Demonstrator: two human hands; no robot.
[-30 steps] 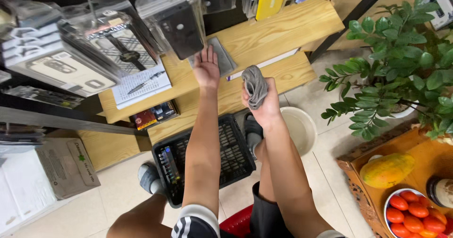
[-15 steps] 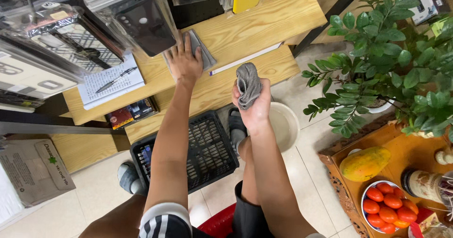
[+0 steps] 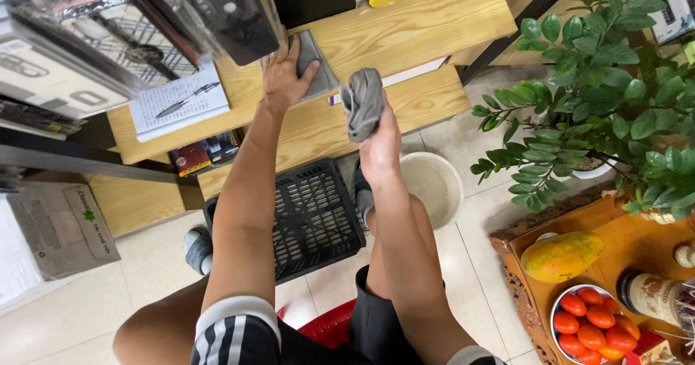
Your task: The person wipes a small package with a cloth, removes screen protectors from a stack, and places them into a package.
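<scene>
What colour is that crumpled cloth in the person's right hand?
Grey. The cloth is bunched in the right hand, clearest in the head view.

Bright, even indoor light falls softly; clear plastic packets [image 3: 217, 10] above the pale wooden shelf [image 3: 420, 24] glare, perhaps slightly blurred, edges bending.
</scene>
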